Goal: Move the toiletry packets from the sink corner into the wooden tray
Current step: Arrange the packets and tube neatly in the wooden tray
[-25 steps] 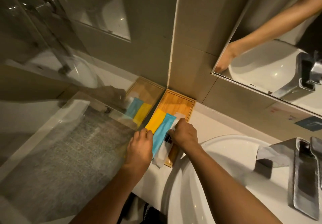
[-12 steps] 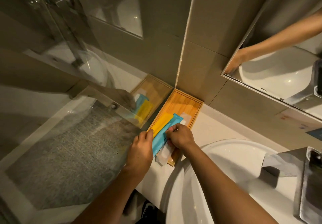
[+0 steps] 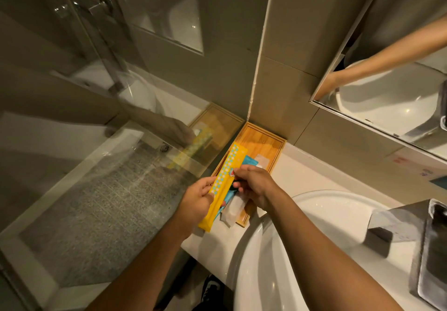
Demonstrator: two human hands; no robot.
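Both hands are pinching the yellow packet: my left hand is gripping its long edge, my right hand its middle. It is lying tilted over the wooden tray, covering a blue packet and a white packet, beside the sink.

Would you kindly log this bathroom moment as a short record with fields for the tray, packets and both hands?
tray: wooden tray sits in the wall corner on the white counter, beside the sink basin
yellow packet: yellow packet, dotted side up, tilted over the tray's left edge
other packets: blue packet and white packet lie under it
left hand: left hand has a grip on the yellow packet's lower half
right hand: right hand pinches its middle
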